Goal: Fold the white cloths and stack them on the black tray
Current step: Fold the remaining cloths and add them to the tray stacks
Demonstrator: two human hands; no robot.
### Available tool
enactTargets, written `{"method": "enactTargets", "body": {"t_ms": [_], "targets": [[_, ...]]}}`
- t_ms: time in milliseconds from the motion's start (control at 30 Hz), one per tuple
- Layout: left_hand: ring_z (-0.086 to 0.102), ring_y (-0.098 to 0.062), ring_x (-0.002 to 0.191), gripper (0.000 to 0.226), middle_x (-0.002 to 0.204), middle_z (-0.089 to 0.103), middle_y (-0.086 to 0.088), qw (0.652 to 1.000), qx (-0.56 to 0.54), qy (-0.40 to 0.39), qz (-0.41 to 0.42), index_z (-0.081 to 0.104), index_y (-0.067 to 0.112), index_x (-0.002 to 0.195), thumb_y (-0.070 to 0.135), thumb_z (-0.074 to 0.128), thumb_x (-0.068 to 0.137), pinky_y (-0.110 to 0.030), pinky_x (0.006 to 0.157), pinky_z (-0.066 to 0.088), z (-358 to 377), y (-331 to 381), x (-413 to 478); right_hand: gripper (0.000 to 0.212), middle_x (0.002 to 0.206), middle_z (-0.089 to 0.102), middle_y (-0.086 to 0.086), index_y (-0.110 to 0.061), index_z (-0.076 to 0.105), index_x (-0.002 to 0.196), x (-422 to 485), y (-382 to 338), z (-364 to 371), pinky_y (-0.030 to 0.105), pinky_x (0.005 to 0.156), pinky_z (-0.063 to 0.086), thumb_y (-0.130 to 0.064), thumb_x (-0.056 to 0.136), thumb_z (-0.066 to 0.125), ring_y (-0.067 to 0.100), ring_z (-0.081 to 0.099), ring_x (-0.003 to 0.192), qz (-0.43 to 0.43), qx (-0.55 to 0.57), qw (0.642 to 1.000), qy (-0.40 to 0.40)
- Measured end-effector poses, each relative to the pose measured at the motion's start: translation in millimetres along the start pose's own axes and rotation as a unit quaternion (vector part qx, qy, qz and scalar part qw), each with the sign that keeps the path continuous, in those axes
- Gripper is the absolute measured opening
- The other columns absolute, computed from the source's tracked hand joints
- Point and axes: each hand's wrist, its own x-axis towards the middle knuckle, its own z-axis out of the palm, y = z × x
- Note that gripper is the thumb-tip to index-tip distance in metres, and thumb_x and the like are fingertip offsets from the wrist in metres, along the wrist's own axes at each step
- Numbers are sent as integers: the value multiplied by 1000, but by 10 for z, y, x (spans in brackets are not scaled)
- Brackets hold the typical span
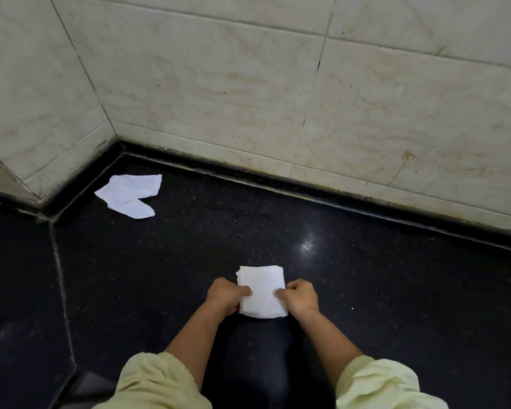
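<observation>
A: Entry, head view. Where is the work piece?

B: A folded white cloth (262, 290) lies flat on the black speckled surface (366, 276), close in front of the person. It is a neat, near-square pad with layered edges showing at its far left corner.

A: Hands?

B: The left hand (226, 295) holds the cloth's left edge, fingers curled and fingertips pressing on top. The right hand (300, 296) pinches the right edge in the same way, knuckles up. Both have a narrow grip on the same cloth, which sits between them.

A: Is the cloth lifted?

B: I cannot tell for certain. Its near edge looks level with the surface.

A: Other cloths?

B: One loose white cloth (130, 194), crumpled and unfolded, lies well apart at far left. It is near the corner where the two tiled walls (248, 98) meet, just beside the dark skirting.

A: Anything else to note?

B: There are pale yellow sleeves (157, 382) pushed up on both forearms, and a dark trouser leg (257, 364) between the arms, under the cloth's near edge. A bright glare spot (307, 246) sits on the surface beyond the right hand. The wall tiles are cream with brownish veining and a few stains.
</observation>
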Motion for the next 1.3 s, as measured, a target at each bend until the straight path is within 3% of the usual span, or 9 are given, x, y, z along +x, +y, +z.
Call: {"method": "enactTargets", "body": {"t_ms": [167, 333, 467, 567, 833, 933, 1133, 1300], "targets": [[59, -18, 78, 9, 94, 64, -9, 997, -70, -42, -4, 63, 7, 90, 9, 66, 82, -26, 61, 48, 49, 13, -86, 23, 95, 71, 16, 3, 66, 93, -29, 10, -77, 40, 77, 56, -9, 74, 71, 30, 66, 85, 63, 167, 984, -23], [65, -20, 96, 28, 107, 70, -5, 988, -116, -104, 14, 63, 18, 108, 9, 64, 81, -29, 70, 52, 66, -20, -212, 28, 103, 70, 20, 3, 63, 102, -126, 49, -213, 40, 72, 55, -5, 75, 66, 35, 67, 91, 80, 272, 956, -69], [69, -22, 95, 36, 103, 72, -5, 980, -132, -142, 32, 62, 19, 110, 1, 66, 80, -33, 78, 56, 177, 1, -327, 25, 104, 71, 20, 2, 64, 102, -257, 136, -475, 32, 61, 55, -1, 77, 65, 31, 69, 88, 68, 316, 942, -89], [68, -22, 97, 39, 107, 71, -5, 975, -128, -174, 57, 62, 22, 111, -1, 68, 79, -35, 81, 57, 309, 113, -428, 26, 104, 71, 20, 0, 61, 101, -289, 220, -743, 35, 65, 57, 2, 76, 66, 31, 70, 89, 44, 336, 936, -97], [69, -19, 92, 49, 106, 73, -4, 956, -59, -267, 111, 62, 29, 114, 0, 70, 76, -30, 71, 53, 809, 503, -624, 35, 92, 69, 11, -6, 60, 109, -453, 354, -1559, 32, 65, 57, 7, 77, 63, 22, 66, 75, 22, 349, 935, -54], [70, -17, 93, 48, 105, 74, -2, 945, -21, -301, 124, 61, 31, 114, 4, 72, 76, -28, 71, 53, 1046, 652, -676, 36, 94, 69, 12, -5, 60, 111, -564, 450, -1827, 31, 64, 56, 6, 77, 63, 24, 64, 79, 19, 361, 932, -17], [68, -10, 73, 40, 92, 75, 1, 919, 24, -371, 133, 61, 27, 113, 4, 69, 81, -26, 64, 52, 1746, 910, -918, 36, 94, 67, 11, -7, 60, 111, -857, 754, -2492, 31, 61, 52, 4, 76, 64, 24, 63, 78, 12, 389, 918, 74], [67, -11, 73, 42, 87, 75, 3, 899, 62, -403, 158, 61, 26, 116, 4, 70, 80, -28, 70, 54, 2382, 1069, -1254, 36, 96, 70, 10, -7, 63, 110, -1115, 1070, -3072, 32, 63, 54, 2, 76, 66, 23, 66, 80, -4, 396, 909, 127]]}}
